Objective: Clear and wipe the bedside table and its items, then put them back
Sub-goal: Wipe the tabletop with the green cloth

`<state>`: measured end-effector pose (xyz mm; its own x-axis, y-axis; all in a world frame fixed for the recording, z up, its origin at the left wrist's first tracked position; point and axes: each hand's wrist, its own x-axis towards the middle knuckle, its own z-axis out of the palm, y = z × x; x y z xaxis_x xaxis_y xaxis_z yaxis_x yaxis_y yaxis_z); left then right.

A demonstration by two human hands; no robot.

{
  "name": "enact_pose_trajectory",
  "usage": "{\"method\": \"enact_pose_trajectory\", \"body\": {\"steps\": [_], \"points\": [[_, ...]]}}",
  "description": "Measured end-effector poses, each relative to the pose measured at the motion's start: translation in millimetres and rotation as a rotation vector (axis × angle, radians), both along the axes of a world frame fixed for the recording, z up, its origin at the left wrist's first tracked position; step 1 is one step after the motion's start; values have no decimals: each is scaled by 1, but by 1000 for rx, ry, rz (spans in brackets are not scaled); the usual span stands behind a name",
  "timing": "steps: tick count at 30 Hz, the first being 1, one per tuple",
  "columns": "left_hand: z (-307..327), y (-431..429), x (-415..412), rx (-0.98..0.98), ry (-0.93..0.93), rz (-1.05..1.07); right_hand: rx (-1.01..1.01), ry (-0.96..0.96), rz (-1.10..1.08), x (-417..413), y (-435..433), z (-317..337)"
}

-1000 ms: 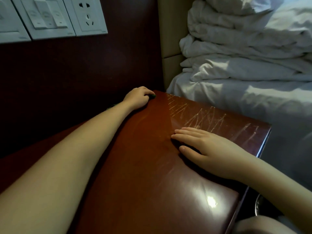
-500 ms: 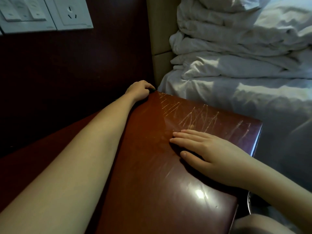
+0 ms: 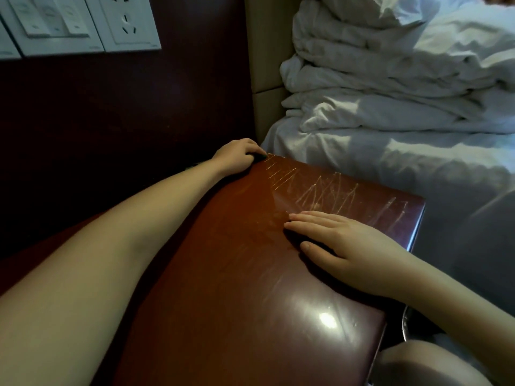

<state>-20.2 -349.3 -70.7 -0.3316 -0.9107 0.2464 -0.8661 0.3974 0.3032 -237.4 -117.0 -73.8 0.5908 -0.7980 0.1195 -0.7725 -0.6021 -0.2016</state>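
**Two hands on the table top: one bunched at the far corner, one flat in the middle**

And there was the bedside table (image 3: 237,302), a glossy reddish-brown top running away from the camera, with a bright spot of glare (image 3: 327,320) near its front edge. The left hand (image 3: 237,157) was out at full reach at the far left corner, right by the dark wall panel (image 3: 111,121). Its fingers were curled down over a small dark item (image 3: 257,156) that sat on the corner edge. What that item was, the view did not show; only a sliver peeked out under the fingertips.

The right hand (image 3: 342,243) lay palm down on the top, towards the right side. Its fingers were straight and close together and pointed left, the thumb was spread below them, and it held nothing.

Just beyond those fingers, pale scratches (image 3: 320,190) criss-crossed the far strip of the wood, from the left hand's corner across to the right edge.

Beside the table on the right was the bed, with a rumpled white duvet (image 3: 390,79) heaped up against a beige headboard (image 3: 264,51). Up on the wall at top left were white switches (image 3: 50,20) and a socket (image 3: 125,20). A knee (image 3: 418,363) showed at bottom right, by the table's front corner.
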Motion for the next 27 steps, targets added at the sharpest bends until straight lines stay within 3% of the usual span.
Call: {"method": "enact_pose_trajectory", "body": {"steps": [12,27], "points": [[1,73,1,-11,33,-185,-39,-26,7,-1,5,0],[2,149,11,-1,-69,-370,-71,-26,8,-3,6,-1]]}}
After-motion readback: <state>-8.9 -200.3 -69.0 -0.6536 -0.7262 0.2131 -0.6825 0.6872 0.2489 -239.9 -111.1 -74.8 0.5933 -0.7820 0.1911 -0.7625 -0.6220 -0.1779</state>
